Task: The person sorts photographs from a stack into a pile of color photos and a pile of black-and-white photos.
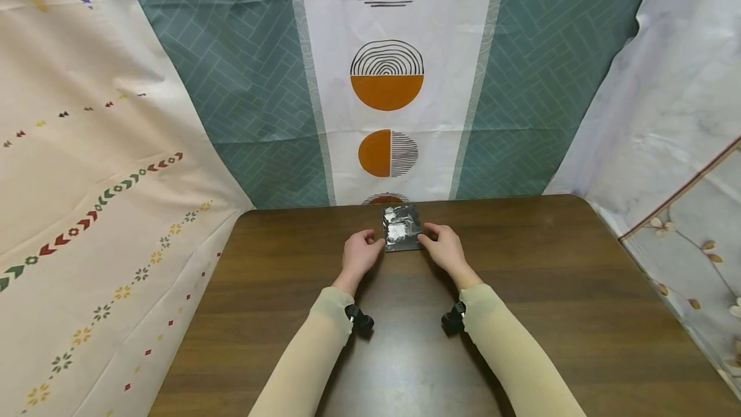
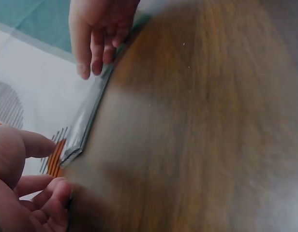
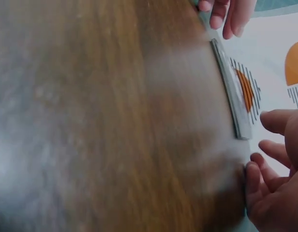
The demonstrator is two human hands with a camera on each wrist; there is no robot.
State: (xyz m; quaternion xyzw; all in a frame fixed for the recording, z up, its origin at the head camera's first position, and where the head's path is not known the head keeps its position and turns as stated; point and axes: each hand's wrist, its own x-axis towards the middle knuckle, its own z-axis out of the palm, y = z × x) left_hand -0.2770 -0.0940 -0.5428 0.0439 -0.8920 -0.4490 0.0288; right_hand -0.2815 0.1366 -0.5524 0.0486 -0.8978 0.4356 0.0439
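A flat, dark, square packet (image 1: 401, 229) with a shiny, plastic-like top lies at the far side of the table. My left hand (image 1: 360, 253) rests just left of it, fingers loosely bent and nothing between them. On the other side, my right hand (image 1: 444, 248) has its fingertips right at the packet's right edge in the head view. From the right wrist, a small gap shows between the thumb (image 3: 272, 120) and the packet's thin grey side (image 3: 230, 89). The left wrist view likewise shows the left thumb (image 2: 38, 145) apart from the packet's near corner (image 2: 71, 157).
The brown wooden table (image 1: 301, 275) ends just behind the packet. A green and white patterned cloth (image 1: 388, 24) hangs behind it, with a cream cloth (image 1: 87, 166) on the left and a pale floral one (image 1: 683, 166) on the right. Dark wrist cameras (image 1: 360, 320) sit at both cuffs.
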